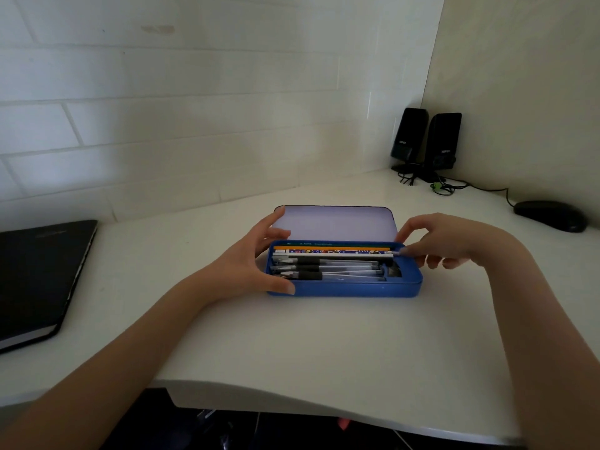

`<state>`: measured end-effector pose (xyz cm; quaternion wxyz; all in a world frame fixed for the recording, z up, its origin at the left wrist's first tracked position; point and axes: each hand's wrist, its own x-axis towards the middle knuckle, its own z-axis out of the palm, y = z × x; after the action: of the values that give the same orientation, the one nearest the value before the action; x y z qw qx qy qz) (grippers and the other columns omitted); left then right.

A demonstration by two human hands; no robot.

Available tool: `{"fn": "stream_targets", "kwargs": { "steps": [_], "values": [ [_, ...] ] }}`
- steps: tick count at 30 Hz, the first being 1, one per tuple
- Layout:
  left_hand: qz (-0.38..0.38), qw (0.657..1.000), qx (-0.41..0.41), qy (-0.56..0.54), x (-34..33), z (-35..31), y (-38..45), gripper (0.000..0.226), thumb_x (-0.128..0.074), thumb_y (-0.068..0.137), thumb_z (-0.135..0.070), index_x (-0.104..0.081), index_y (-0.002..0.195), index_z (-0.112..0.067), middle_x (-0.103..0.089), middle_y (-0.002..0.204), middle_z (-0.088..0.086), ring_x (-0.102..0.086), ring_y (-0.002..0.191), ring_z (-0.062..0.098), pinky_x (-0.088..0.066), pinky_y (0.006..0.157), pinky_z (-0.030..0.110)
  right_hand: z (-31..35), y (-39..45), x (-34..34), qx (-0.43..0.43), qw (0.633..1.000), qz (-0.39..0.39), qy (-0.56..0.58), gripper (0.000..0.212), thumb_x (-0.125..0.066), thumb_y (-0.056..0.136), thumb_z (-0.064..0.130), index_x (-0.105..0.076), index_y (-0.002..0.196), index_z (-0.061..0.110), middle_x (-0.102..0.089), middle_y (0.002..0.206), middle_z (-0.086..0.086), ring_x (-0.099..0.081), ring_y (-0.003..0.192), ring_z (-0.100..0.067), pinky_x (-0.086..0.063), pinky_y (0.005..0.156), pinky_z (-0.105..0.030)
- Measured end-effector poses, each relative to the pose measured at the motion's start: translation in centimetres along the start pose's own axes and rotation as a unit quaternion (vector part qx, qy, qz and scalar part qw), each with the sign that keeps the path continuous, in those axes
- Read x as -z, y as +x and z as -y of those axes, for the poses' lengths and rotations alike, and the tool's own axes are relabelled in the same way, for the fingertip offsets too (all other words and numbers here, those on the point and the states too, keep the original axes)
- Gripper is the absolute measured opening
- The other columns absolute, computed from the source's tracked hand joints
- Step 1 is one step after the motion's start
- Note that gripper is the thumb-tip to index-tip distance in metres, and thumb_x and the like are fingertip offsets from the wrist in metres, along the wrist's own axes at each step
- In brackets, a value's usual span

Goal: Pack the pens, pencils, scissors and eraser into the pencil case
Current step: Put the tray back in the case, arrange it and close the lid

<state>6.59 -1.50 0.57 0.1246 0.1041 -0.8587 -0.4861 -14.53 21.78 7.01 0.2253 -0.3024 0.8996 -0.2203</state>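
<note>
A blue pencil case lies open on the white desk, its pale lid tilted back. Inside, several clear pens with black grips lie in the front, and pencils lie along the back wall. A dark item fills the case's right end; I cannot tell what it is. My left hand cups the case's left end, thumb on the front wall, fingers by the lid. My right hand pinches the tip of a white pencil at the case's right rim.
A closed black laptop lies at the left edge of the desk. Two black speakers stand in the back right corner with cables, and a black mouse lies beside them. The desk's front edge curves below my arms.
</note>
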Motion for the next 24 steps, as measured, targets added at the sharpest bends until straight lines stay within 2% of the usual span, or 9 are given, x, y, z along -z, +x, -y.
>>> {"fn": "stream_targets", "kwargs": {
  "steps": [3, 5, 9, 12, 17, 20, 24],
  "values": [
    [0.02, 0.999, 0.016, -0.021, 0.5, 0.1, 0.1, 0.119, -0.088, 0.058, -0.014, -0.011, 0.14, -0.053, -0.046, 0.138, -0.015, -0.045, 0.124, -0.008, -0.04, 0.097, 0.008, -0.1, -0.3, 0.3, -0.015, 0.999, 0.035, 0.02, 0.015, -0.064, 0.089, 0.026, -0.062, 0.103, 0.03, -0.066, 0.073, -0.003, -0.054, 0.06, -0.014, -0.039, 0.051, -0.022],
    [0.032, 0.999, 0.022, -0.033, 0.7, -0.1, 0.1, 0.12, -0.088, 0.059, -0.012, -0.01, 0.142, -0.051, -0.046, 0.139, -0.015, -0.046, 0.124, -0.008, -0.041, 0.101, 0.014, -0.3, -0.4, 0.4, -0.017, 0.998, 0.052, 0.036, 0.016, -0.063, 0.09, 0.025, -0.061, 0.103, 0.033, -0.067, 0.075, -0.004, -0.056, 0.062, -0.014, -0.04, 0.053, -0.022],
    [0.046, 0.999, 0.018, -0.019, 0.7, 0.0, 0.0, 0.121, -0.09, 0.044, -0.039, -0.014, 0.137, -0.057, -0.043, 0.141, -0.02, -0.038, 0.133, -0.001, -0.029, 0.115, 0.032, -0.4, -0.1, 0.3, -0.022, 0.996, 0.065, 0.049, 0.019, -0.063, 0.089, 0.022, -0.062, 0.103, 0.036, -0.067, 0.079, -0.005, -0.057, 0.063, -0.014, -0.041, 0.054, -0.023],
    [0.055, 0.998, 0.019, -0.004, 0.8, 0.1, 0.0, 0.121, -0.087, 0.035, -0.058, -0.017, 0.134, -0.061, -0.043, 0.14, -0.025, -0.036, 0.134, -0.003, -0.027, 0.116, 0.031, -0.4, 0.0, 0.3, -0.031, 0.996, 0.071, 0.053, 0.02, -0.063, 0.09, 0.021, -0.063, 0.102, 0.036, -0.067, 0.084, -0.006, -0.056, 0.065, -0.014, -0.041, 0.055, -0.024],
    [0.053, 0.997, 0.02, 0.05, 1.0, 0.0, 0.0, 0.116, -0.084, 0.033, -0.065, -0.02, 0.13, -0.063, -0.044, 0.135, -0.032, -0.035, 0.13, -0.012, -0.026, 0.115, 0.028, -0.5, -0.2, 0.4, -0.022, 0.997, 0.071, 0.03, 0.019, -0.062, 0.09, 0.023, -0.062, 0.101, 0.039, -0.066, 0.085, -0.005, -0.054, 0.064, -0.014, -0.041, 0.056, -0.024],
    [0.041, 0.997, 0.013, 0.063, 0.8, 0.0, -0.2, 0.11, -0.084, 0.043, -0.05, -0.024, 0.134, -0.057, -0.044, 0.135, -0.03, -0.035, 0.129, -0.013, -0.026, 0.115, 0.028, -0.5, -0.5, 0.5, 0.044, 0.999, 0.007, 0.0, 0.015, -0.062, 0.089, 0.028, -0.063, 0.102, 0.037, -0.066, 0.086, -0.007, -0.049, 0.063, -0.014, -0.04, 0.056, -0.025],
    [0.042, 0.997, 0.01, 0.059, 0.8, 0.0, -0.3, 0.105, -0.081, 0.047, -0.045, -0.027, 0.137, -0.049, -0.041, 0.14, -0.028, -0.032, 0.13, -0.016, -0.026, 0.114, 0.023, 0.8, -0.5, -0.4, 0.171, 0.978, -0.118, 0.008, 0.013, -0.069, 0.084, 0.028, -0.068, 0.096, 0.027, -0.065, 0.079, -0.016, -0.049, 0.062, -0.015, -0.039, 0.059, -0.026]
  ]
}}
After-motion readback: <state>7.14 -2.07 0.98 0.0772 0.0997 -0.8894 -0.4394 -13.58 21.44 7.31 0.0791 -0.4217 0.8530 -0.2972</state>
